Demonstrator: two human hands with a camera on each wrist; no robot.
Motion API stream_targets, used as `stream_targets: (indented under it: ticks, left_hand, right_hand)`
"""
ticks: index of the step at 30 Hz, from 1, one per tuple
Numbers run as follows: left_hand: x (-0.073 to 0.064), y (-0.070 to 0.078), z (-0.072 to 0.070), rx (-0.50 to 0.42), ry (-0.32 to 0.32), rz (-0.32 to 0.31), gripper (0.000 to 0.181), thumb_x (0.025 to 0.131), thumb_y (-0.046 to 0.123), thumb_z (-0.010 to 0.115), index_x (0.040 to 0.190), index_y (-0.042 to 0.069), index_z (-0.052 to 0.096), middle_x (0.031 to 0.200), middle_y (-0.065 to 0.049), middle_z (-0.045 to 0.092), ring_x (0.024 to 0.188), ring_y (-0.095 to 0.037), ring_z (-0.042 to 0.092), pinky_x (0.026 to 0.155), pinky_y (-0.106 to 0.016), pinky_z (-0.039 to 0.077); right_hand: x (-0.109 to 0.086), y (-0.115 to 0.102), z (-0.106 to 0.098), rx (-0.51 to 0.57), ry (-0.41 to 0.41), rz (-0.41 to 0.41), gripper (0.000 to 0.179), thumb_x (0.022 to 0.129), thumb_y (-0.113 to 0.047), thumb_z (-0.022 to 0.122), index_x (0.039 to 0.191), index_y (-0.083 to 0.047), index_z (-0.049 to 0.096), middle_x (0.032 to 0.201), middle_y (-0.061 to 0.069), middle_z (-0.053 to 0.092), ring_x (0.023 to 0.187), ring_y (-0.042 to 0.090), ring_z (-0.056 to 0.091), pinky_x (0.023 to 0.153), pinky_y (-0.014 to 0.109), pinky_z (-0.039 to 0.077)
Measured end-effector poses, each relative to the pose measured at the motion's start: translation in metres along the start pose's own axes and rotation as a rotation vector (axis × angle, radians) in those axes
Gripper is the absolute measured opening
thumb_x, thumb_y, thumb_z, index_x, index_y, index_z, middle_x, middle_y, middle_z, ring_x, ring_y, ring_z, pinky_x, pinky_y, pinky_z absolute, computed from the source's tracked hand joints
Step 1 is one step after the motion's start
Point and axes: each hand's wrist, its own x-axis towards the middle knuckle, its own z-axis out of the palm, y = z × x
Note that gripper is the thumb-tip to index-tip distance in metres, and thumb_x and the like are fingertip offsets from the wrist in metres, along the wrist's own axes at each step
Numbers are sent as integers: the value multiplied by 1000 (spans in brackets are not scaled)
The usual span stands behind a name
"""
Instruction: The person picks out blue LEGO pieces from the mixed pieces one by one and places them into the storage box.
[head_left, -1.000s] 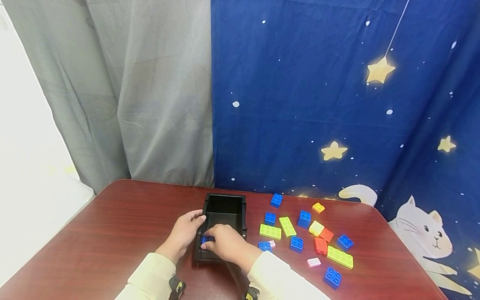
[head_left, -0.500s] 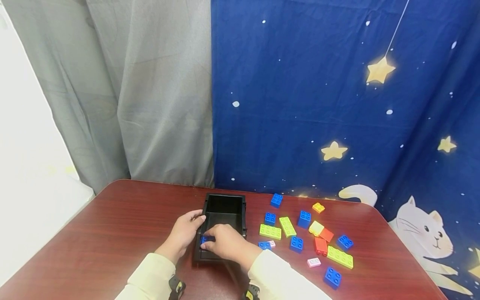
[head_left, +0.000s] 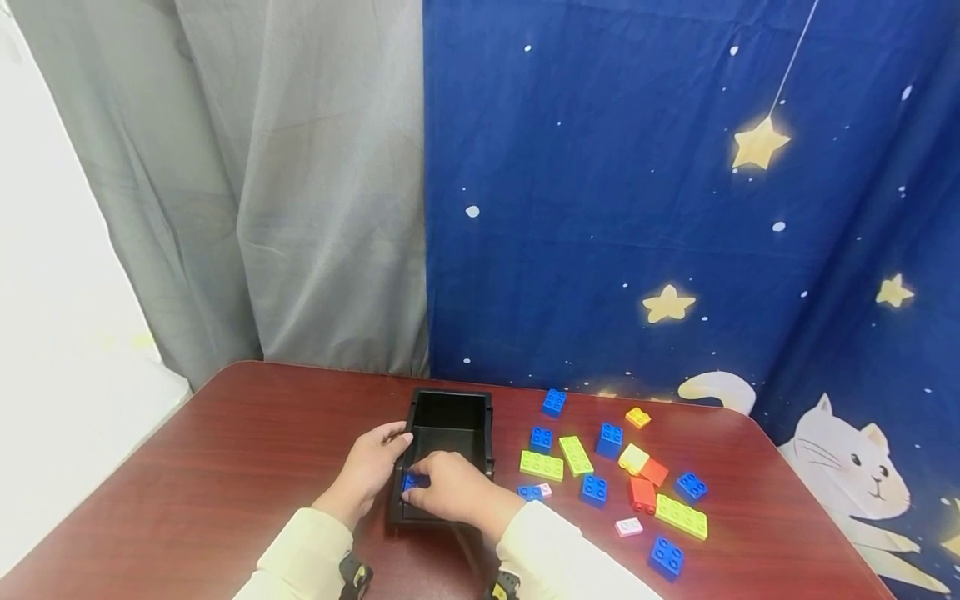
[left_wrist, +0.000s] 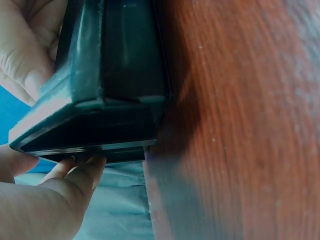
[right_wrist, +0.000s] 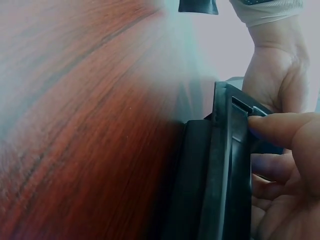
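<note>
A black plastic box [head_left: 448,440] stands on the table. My left hand [head_left: 365,467] grips its left wall, thumb at the rim and fingers along the outside, as the left wrist view also shows below the box [left_wrist: 132,55]. My right hand [head_left: 453,487] reaches over the near end of the box and pinches a blue toy brick [head_left: 409,482] by the front left corner. Most of that brick is hidden behind the fingers. In the right wrist view, the right thumb and fingers [right_wrist: 280,131] curl in past the box rim [right_wrist: 220,165].
Right of the box, several loose bricks lie scattered on the brown table [head_left: 285,417]: blue [head_left: 594,490], lime green [head_left: 541,465], red [head_left: 642,494], yellow [head_left: 633,458] and pink [head_left: 628,527]. Grey and dark blue curtains [head_left: 570,208] hang behind the table's far edge.
</note>
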Motion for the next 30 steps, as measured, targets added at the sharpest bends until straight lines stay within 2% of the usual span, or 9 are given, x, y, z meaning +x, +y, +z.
stream_targets:
  ticks: [11,16,30]
  left_hand:
    - [1,-2,-1,2,-2,-1,45,101,16,48,138,-8,44,142,-30,42,133,-46,37,107,-57,32]
    - [1,-1,0,1,0,-2,45,101,16,48,138,-9,44,142,-30,42,133,-45,37,107,-56,33]
    - [2,-2,1,9,8,-5,46,101,17,48,139,-8,43,142,-30,43,132,-44,40,106,-56,36]
  right_hand:
    - [-5,-4,0,-68,17,-16,42,87,-29,70,120,-3,66,111,7,70,103,14,64,89,29,52]
    - [-9,-6,-4,-94,38,-1,48,87,-31,69,128,-8,62,121,5,65,112,15,61,94,32,51]
    - [-34,-4,-15,-232,207,-125,46,89,-29,69,133,-17,58,132,0,56,124,15,50,97,34,49]
